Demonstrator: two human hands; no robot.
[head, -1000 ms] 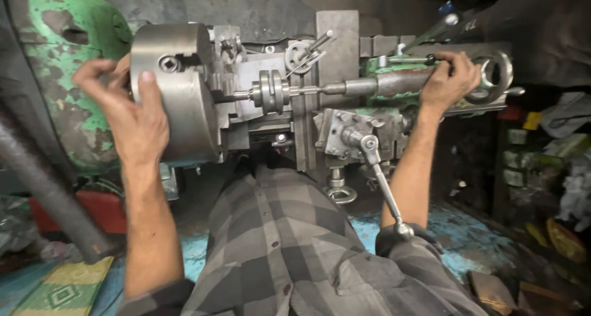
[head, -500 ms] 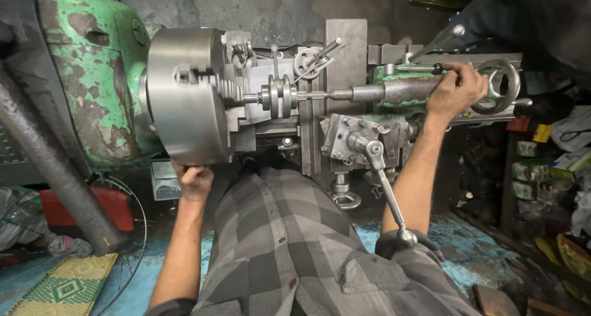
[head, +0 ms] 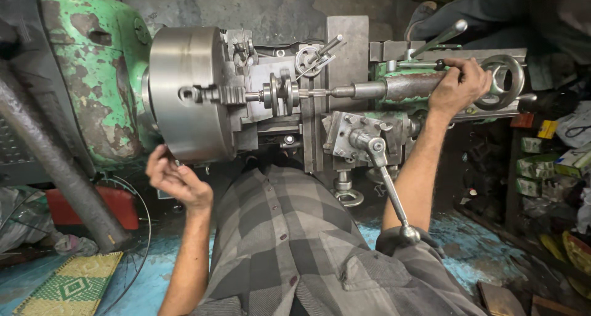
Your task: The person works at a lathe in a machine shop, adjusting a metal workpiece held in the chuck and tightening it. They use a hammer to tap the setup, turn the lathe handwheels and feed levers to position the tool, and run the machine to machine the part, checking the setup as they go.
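Chuck (head: 188,94) of the lathe sits at the left end of the machine, just in front of the chipped green headstock (head: 92,76). It is a wide steel drum, bright and smooth, with stepped jaws that appear to clamp a small round workpiece (head: 280,93) of stacked discs on a thin shaft. From the right, the tailstock (head: 412,87) spindle reaches in to the workpiece's end, so the part seems already mounted and supported between chuck and tailstock. Whether any cutting has been done cannot be told; no chips show. The tool post (head: 354,131) with its long lever (head: 388,186) stands just below the shaft, apart from the part, so bringing a tool to the work looks not yet done.

Left hand (head: 178,180) hovers just under the chuck's lower rim, palm up, fingers loosely curled and holding nothing. Right hand (head: 458,85) is closed around the tailstock barrel, beside the handwheel (head: 502,82). A checked grey shirt (head: 295,242) fills the foreground; a woven mat (head: 68,285) lies on the blue floor at lower left.
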